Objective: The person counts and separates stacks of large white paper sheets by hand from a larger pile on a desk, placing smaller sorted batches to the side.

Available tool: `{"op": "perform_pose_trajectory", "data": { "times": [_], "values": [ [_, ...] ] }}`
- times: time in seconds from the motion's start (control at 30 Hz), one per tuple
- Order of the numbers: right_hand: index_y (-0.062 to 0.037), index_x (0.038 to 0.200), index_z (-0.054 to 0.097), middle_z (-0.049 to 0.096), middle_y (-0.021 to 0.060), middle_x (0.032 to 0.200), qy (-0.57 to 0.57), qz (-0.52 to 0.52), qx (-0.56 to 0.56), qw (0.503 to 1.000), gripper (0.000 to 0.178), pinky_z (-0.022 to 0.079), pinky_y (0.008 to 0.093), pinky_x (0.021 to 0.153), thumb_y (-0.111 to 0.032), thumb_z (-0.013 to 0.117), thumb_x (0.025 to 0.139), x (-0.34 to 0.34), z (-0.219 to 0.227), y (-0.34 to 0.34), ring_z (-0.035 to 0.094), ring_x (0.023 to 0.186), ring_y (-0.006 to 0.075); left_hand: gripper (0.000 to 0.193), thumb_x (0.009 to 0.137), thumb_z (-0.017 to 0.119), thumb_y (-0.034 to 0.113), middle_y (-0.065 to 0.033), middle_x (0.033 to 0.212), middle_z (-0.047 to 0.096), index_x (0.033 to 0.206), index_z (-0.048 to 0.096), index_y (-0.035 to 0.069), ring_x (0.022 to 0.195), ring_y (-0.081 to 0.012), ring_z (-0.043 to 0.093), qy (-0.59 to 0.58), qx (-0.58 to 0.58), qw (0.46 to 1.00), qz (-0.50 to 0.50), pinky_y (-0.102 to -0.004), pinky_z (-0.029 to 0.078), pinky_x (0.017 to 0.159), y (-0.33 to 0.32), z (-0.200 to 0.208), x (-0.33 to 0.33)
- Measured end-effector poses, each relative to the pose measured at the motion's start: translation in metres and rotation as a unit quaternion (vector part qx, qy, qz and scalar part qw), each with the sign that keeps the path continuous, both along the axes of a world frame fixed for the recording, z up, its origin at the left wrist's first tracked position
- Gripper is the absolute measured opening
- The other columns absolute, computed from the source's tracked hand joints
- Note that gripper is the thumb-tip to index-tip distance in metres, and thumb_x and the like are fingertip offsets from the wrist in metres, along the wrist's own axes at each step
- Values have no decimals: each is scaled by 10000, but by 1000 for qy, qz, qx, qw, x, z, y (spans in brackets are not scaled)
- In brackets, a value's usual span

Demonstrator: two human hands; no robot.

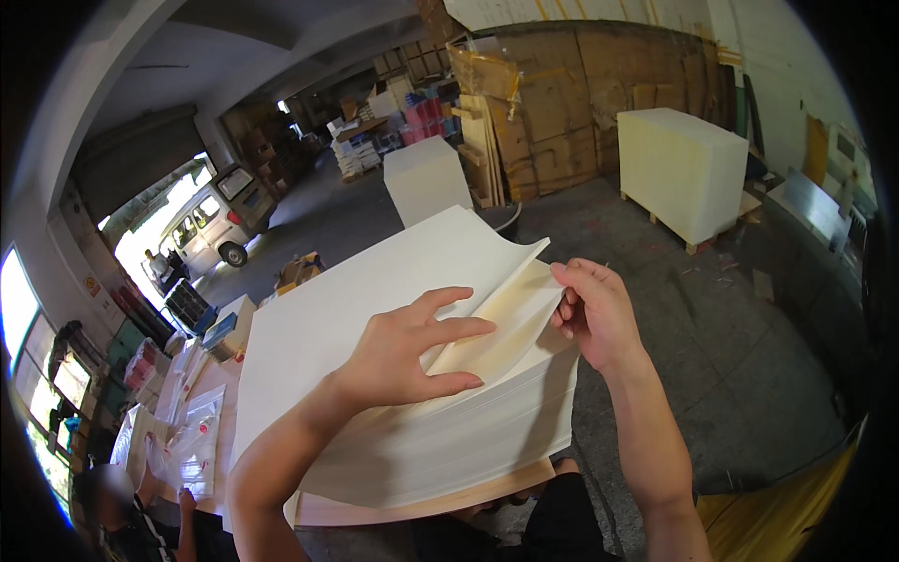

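Note:
A thick stack of large cream paper sheets (356, 309) lies on a wooden board in front of me. My left hand (412, 351) rests flat on the stack, fingers spread, pressing near the lifted corner. My right hand (595, 314) pinches the right edge of several top sheets (506, 318), which curl upward at their far corner and are peeled away from the pile beneath.
A pale table (201, 393) at the left bears clear plastic bags, and a seated person (122, 510) is beside it. Two tall white stacks (684, 169) (426, 178) stand on the concrete floor. Cardboard sheets (562, 103) lean against the back wall. A van (211, 225) stands in the doorway.

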State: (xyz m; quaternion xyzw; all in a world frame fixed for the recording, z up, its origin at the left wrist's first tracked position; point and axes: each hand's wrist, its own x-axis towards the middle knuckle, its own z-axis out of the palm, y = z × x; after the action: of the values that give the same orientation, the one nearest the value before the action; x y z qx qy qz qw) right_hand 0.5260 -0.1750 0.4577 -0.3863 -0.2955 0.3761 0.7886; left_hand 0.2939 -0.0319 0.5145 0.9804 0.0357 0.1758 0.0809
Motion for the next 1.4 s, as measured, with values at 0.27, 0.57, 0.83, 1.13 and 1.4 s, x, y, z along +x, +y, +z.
{"op": "perform_pose_trajectory", "data": {
  "times": [0.27, 0.57, 0.83, 1.13, 1.4],
  "values": [
    [-121, 713, 538, 592, 11, 646, -22, -1, -4, 1000, 375, 406, 262, 467, -264, 706, 1015, 1, 1, 0, 609, 556, 114, 565, 803, 883, 446, -107, 1479, 616, 1335, 740, 321, 1068, -305, 734, -27, -18, 999, -28, -382, 595, 912, 6, -2, -1],
    [-110, 713, 562, 520, -37, 614, -291, -133, -86, 944, 405, 356, 251, 465, -329, 704, 1023, -8, 9, 5, 502, 525, 70, 510, 905, 740, 316, -144, 1520, 583, 1411, 680, 322, 1057, -331, 734, -31, -79, 996, 11, -402, 597, 900, 4, 5, -2],
    [-120, 695, 523, 564, 4, 611, -22, 22, -6, 1000, 381, 383, 271, 446, -236, 670, 1027, -1, 12, 5, 573, 516, 117, 444, 878, 807, 476, -130, 1463, 606, 1271, 728, 283, 1036, -321, 734, -30, 11, 999, -16, -408, 596, 874, 1, -1, -5],
    [-113, 699, 520, 567, 16, 619, -44, 16, -20, 999, 421, 387, 269, 439, -299, 676, 1043, 6, 2, 0, 583, 521, 125, 543, 819, 877, 480, -132, 1415, 632, 1293, 739, 253, 1112, -323, 719, -13, -59, 998, 0, -393, 579, 932, 4, 1, -5],
    [-105, 694, 517, 516, -18, 613, -82, -47, -32, 995, 470, 370, 267, 444, -367, 693, 1042, -2, 4, -6, 495, 509, 92, 489, 867, 836, 252, -185, 1450, 614, 1344, 728, 222, 1212, -391, 672, -1, -80, 997, 6, -412, 569, 974, -3, 8, -2]
  ]
}}
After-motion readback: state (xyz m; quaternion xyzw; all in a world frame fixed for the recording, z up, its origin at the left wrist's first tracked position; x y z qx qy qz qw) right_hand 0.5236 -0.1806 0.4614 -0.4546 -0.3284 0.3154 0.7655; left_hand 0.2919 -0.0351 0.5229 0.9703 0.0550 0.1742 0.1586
